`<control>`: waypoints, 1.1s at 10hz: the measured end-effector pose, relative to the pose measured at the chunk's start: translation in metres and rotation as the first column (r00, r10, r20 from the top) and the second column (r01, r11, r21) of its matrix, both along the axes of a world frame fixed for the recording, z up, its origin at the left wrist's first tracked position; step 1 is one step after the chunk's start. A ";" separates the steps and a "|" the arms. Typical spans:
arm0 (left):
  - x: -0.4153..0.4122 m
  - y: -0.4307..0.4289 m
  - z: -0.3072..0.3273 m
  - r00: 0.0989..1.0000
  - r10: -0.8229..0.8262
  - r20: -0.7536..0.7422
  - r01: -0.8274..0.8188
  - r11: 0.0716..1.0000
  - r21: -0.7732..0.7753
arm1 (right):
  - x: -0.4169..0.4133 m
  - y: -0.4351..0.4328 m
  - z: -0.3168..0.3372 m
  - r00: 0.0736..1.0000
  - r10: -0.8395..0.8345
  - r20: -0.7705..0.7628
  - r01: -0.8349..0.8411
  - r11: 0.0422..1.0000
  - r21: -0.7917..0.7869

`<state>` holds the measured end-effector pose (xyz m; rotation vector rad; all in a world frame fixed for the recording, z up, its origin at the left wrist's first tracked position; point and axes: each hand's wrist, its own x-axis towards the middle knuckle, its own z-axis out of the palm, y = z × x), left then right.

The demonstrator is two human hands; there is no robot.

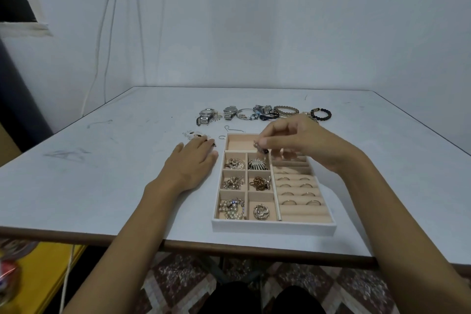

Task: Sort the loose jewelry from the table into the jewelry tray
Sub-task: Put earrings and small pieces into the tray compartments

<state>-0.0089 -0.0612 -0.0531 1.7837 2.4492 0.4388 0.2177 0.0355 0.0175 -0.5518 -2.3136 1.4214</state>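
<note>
The white jewelry tray with peach lining sits near the table's front edge. Its small left compartments hold brooches and earrings, and several rings stand in the ring rolls on its right side. My right hand hovers over the tray's far end, fingertips pinched on a small dark-beaded earring above the top compartments. My left hand lies flat on the table just left of the tray, fingertips on a small clear packet. Loose watches and bracelets lie in a row beyond the tray.
A thin wire hook lies on the table behind the tray's far left corner. The wall stands close behind the white table. A yellow surface sits below the table's left front edge.
</note>
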 end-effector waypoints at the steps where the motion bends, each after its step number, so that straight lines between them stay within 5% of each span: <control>1: 0.002 -0.001 0.000 1.000 0.010 -0.024 -0.010 1.000 -0.019 | 0.000 -0.002 -0.001 0.992 0.078 0.103 -0.083 0.996 0.042; 4: 0.000 0.000 -0.001 1.000 0.018 -0.021 -0.019 0.999 -0.027 | -0.004 -0.003 -0.006 0.960 0.104 0.261 -0.156 0.969 0.190; 11: 0.000 0.002 -0.002 0.999 0.020 -0.042 -0.021 1.000 -0.022 | -0.003 0.001 -0.006 0.956 0.163 0.246 -0.212 0.959 0.188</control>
